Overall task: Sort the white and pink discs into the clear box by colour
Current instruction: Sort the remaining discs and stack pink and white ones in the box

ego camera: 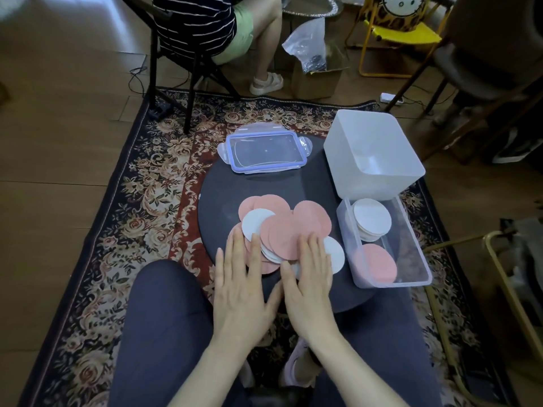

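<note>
Mid-sort: left hand (239, 284) and right hand (310, 277) are lying flat, fingers straight, gripping nothing, on the mixed disc pile (282, 230) on the counter (217, 198); next they're likely pinching one disc off for the clear box (388, 277) just right of the right hand.

Hidden under both flat hands (244, 277), the near discs (273, 254) of the pile; seated person (211, 24) cropped at top edge.
</note>
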`<state>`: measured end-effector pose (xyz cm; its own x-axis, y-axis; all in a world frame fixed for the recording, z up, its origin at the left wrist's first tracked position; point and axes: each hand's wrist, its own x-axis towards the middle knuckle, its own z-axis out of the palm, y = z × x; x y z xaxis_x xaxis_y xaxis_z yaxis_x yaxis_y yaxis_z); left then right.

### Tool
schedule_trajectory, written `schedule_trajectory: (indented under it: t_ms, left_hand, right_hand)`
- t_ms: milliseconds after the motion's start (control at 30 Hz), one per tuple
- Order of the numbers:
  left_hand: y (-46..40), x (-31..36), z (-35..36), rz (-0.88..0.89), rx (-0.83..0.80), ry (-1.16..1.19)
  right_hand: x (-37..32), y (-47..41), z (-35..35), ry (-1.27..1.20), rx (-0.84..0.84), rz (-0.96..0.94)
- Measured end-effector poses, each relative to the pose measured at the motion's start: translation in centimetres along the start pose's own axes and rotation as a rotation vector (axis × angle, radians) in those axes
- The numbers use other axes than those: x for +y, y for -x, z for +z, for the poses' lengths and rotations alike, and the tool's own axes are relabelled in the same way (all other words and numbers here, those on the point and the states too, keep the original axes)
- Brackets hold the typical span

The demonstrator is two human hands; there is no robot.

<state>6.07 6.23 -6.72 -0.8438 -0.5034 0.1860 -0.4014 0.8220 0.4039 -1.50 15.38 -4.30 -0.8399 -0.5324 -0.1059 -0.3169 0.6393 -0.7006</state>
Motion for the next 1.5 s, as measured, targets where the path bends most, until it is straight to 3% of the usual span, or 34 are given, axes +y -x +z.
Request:
schedule_trajectory:
  t_ms: [167, 300, 400, 567, 667, 800, 900, 1000, 1267, 1500]
  left_hand:
    - [-0.1, -0.3, -0.2, -0.021, 0.041, 0.066]
    - [-0.4, 0.2, -0.3, -0.079, 0.123, 0.185]
    - [-0.7, 1.3, -1.0, -0.127, 0.221, 0.336]
    - [-0.7, 2.2, -2.5, -0.356, 0.216, 0.717]
    - [-0.7, 2.3, -3.3, -0.390, 0.180, 0.788]
    - [-0.6, 2.4, -4.2, -0.385, 0.175, 0.746]
    - [-0.3, 2.7, -4.9, -0.371, 0.144, 0.710]
    - [-0.3, 3.3, -5.1, -0.438, 0.012, 0.900]
    - [-1.2, 2.5, -4.2, -0.746, 0.039, 1.396]
    - [-1.5, 2.0, -3.6, -0.807, 0.075, 1.498]
  right_hand:
    - [0.1, 0.9, -1.3, -0.016, 0.071, 0.006]
    - [-0.1, -1.6, -2.0, 0.078, 0.212, -0.125]
    - [-0.5, -3.1, -1.9, 0.062, 0.132, -0.177]
    - [-0.2, -3.4, -2.4, -0.036, 0.167, -0.074]
    - [-0.1, -3.0, -2.8, -0.089, 0.202, -0.041]
    - [-0.4, -2.0, -3.6, -0.308, 0.248, 0.033]
    - [-0.8, -1.1, -4.1, -0.544, 0.148, 0.118]
    - [-1.5, -0.7, -4.3, -0.679, 0.010, 0.160]
    - [-1.7, -3.8, -4.0, -0.183, 0.076, 0.036]
    - [-1.9, -4.9, -3.0, 0.023, -0.010, 0.045]
